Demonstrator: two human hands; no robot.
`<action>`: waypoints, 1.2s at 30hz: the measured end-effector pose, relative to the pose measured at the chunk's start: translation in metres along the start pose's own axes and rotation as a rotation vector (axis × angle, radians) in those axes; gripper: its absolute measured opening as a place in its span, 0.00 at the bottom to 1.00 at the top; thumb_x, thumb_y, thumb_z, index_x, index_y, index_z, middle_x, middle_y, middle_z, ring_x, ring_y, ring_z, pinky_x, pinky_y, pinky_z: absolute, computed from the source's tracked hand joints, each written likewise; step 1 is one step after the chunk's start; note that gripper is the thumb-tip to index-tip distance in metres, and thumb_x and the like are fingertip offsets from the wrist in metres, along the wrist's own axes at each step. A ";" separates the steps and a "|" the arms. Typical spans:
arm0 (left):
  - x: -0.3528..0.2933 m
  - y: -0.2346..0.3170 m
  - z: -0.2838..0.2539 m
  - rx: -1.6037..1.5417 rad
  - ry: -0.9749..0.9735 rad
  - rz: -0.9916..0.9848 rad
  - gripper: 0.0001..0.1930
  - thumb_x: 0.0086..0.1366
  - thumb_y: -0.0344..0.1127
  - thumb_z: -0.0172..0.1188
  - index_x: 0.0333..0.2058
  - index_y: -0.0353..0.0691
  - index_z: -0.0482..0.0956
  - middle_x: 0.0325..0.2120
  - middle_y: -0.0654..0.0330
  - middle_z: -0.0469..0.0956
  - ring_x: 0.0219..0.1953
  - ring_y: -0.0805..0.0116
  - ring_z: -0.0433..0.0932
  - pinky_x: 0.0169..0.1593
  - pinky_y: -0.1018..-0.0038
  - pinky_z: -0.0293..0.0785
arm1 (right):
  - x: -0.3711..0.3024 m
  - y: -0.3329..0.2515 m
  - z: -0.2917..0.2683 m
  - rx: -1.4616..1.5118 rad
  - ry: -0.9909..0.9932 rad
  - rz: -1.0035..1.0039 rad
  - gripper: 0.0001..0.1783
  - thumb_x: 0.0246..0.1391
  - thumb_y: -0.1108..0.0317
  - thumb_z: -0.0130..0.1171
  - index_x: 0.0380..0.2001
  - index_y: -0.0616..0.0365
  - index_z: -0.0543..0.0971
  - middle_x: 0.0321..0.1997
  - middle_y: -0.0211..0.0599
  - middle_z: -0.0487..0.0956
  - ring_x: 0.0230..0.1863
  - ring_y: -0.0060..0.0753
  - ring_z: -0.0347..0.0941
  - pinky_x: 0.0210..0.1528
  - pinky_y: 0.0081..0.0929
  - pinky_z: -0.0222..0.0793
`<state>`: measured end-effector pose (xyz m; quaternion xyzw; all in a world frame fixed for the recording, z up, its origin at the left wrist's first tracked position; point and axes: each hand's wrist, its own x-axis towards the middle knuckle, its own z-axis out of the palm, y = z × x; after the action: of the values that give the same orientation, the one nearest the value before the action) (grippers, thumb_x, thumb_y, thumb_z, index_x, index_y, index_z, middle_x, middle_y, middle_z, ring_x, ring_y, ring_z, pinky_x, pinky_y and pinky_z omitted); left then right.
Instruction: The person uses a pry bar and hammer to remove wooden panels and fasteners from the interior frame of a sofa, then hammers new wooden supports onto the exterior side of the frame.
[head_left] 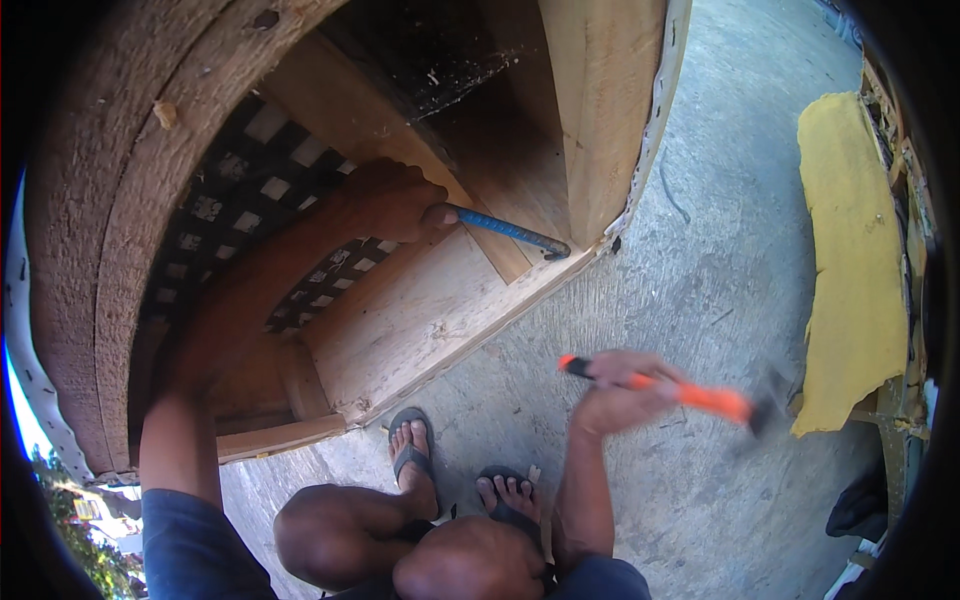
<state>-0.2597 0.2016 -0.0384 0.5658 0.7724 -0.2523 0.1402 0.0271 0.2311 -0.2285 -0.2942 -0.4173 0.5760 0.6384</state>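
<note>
My left hand (390, 200) reaches inside a wooden furniture frame (420, 340). Its fingers are wrapped around a blue rod-like tool (510, 232), slanting down to the right. The tool's dark tip meets the frame's edge near a corner; its exact kind is unclear. Out to the right, above the concrete floor, my right hand (630, 385) grips a hammer (710, 400) by its orange and black handle. The hammer's head is smeared by motion and points away to the right, apart from the frame.
Dark woven webbing (265, 185) spans part of the frame's inside. White stapled trim (655, 110) runs along its outer edge. A yellow foam-like sheet (850, 260) hangs on another wooden piece at the right. My sandalled feet (412, 455) stand on the concrete floor (660, 300) below the frame.
</note>
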 end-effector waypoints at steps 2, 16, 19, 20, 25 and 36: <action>-0.011 -0.013 0.022 0.009 0.089 0.045 0.22 0.74 0.56 0.50 0.43 0.46 0.85 0.35 0.52 0.85 0.40 0.49 0.85 0.47 0.53 0.80 | -0.030 0.035 -0.012 -0.430 -0.282 0.298 0.17 0.76 0.51 0.43 0.45 0.53 0.71 0.20 0.21 0.62 0.16 0.15 0.60 0.18 0.15 0.59; -0.011 -0.009 0.010 0.050 -0.037 -0.025 0.22 0.72 0.55 0.52 0.43 0.45 0.86 0.36 0.52 0.85 0.41 0.50 0.85 0.49 0.53 0.80 | 0.014 -0.045 0.001 -0.305 -0.265 0.465 0.21 0.76 0.51 0.41 0.41 0.59 0.70 0.19 0.26 0.66 0.16 0.22 0.64 0.20 0.25 0.66; -0.006 0.002 -0.009 0.011 -0.029 -0.033 0.22 0.72 0.55 0.52 0.43 0.45 0.86 0.36 0.52 0.85 0.42 0.50 0.85 0.49 0.53 0.80 | 0.024 -0.031 0.008 0.092 0.056 -0.024 0.22 0.76 0.50 0.41 0.44 0.61 0.71 0.19 0.28 0.68 0.19 0.24 0.67 0.21 0.29 0.68; 0.003 0.013 -0.018 0.039 -0.078 -0.048 0.22 0.72 0.55 0.52 0.43 0.45 0.86 0.35 0.52 0.85 0.42 0.50 0.85 0.49 0.53 0.80 | 0.009 -0.003 -0.001 -0.142 -0.060 0.025 0.23 0.76 0.48 0.41 0.43 0.60 0.70 0.20 0.28 0.68 0.19 0.23 0.67 0.21 0.29 0.68; -0.015 0.004 -0.008 0.089 0.017 -0.001 0.22 0.72 0.55 0.52 0.42 0.44 0.86 0.33 0.51 0.85 0.42 0.50 0.85 0.50 0.55 0.79 | -0.028 0.008 -0.025 -0.531 -0.264 0.752 0.26 0.76 0.44 0.40 0.37 0.57 0.68 0.21 0.31 0.70 0.17 0.26 0.66 0.22 0.34 0.68; -0.010 0.007 0.001 0.114 0.053 -0.010 0.21 0.71 0.54 0.55 0.42 0.44 0.86 0.36 0.52 0.85 0.40 0.51 0.85 0.49 0.56 0.80 | -0.023 -0.003 -0.015 -0.264 -0.040 0.611 0.25 0.76 0.49 0.40 0.29 0.56 0.67 0.17 0.31 0.64 0.16 0.25 0.62 0.20 0.23 0.62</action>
<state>-0.2495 0.1945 -0.0359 0.5755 0.7630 -0.2816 0.0857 0.0419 0.2094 -0.2379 -0.4745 -0.3933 0.6875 0.3840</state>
